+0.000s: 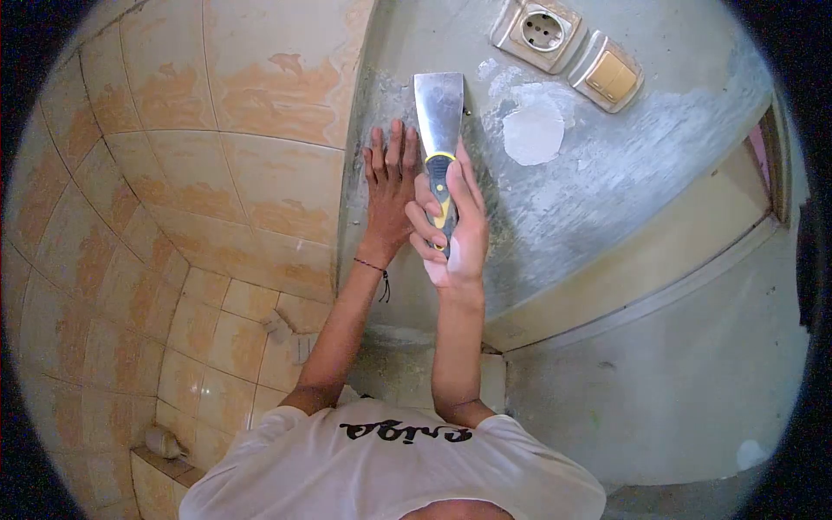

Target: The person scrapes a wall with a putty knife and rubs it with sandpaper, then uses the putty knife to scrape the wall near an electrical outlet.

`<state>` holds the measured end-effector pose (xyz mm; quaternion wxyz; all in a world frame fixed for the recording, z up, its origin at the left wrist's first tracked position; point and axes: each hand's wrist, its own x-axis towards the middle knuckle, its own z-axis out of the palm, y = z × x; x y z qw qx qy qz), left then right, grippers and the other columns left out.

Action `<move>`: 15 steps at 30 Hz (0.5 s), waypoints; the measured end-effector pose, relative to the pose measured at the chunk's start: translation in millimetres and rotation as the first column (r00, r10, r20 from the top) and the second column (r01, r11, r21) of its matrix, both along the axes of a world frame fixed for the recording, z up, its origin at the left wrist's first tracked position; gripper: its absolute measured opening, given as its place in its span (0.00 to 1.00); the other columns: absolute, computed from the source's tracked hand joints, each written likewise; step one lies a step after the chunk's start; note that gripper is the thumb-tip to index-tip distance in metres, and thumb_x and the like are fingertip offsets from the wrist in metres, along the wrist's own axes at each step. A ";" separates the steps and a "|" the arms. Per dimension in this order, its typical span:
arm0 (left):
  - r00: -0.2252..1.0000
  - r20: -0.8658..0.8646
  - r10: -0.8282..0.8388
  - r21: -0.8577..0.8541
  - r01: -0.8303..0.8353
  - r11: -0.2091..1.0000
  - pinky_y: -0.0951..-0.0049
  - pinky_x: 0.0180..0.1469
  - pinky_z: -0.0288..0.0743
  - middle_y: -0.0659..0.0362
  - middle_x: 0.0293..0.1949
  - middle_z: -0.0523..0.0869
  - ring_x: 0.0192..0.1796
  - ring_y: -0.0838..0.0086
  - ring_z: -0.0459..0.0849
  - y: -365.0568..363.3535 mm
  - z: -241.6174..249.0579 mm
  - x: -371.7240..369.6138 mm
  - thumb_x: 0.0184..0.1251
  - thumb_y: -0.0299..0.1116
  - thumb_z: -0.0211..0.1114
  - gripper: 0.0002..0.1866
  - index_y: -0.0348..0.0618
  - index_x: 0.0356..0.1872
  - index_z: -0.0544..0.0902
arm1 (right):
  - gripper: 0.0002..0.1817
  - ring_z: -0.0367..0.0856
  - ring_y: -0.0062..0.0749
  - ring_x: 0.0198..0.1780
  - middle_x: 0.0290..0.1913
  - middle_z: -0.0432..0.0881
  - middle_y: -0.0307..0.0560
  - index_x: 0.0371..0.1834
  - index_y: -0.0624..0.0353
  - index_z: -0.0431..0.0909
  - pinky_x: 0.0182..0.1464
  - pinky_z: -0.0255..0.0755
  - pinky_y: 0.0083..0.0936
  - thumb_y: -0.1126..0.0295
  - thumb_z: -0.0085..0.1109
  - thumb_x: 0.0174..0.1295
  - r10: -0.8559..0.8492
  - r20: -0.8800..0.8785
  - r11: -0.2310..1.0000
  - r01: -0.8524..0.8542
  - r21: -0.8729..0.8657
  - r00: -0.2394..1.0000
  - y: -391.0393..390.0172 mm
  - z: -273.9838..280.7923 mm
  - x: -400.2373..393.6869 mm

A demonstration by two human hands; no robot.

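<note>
My right hand (pixel 451 227) grips the yellow-and-grey handle of a putty knife (pixel 439 117), whose wide steel blade lies flat against the grey plastered wall (pixel 607 173). My left hand (pixel 390 186) rests flat on the same wall just left of the blade, fingers spread upward, with a thin black cord around the wrist. A white patch of filler (pixel 533 132) sits on the wall to the right of the blade.
A wall socket (pixel 537 30) and a beige light switch (pixel 608 74) are mounted above the patch. Orange-beige tiles (pixel 217 173) cover the wall to the left. A door frame (pixel 659 260) runs along the right.
</note>
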<state>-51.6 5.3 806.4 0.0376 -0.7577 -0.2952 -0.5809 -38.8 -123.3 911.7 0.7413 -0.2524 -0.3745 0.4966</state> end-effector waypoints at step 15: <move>1.000 0.014 0.009 0.043 -0.009 0.999 0.40 0.78 0.39 0.48 0.81 0.47 0.82 0.45 0.42 3.0 -1.2 2.4 0.65 0.59 0.60 0.51 0.38 0.80 0.49 | 0.29 0.55 0.12 0.15 0.27 0.62 0.35 0.82 0.37 0.50 0.09 0.47 0.08 0.59 0.41 0.81 0.038 -0.002 0.999 -0.038 0.008 0.999 -4.4 1.2 5.1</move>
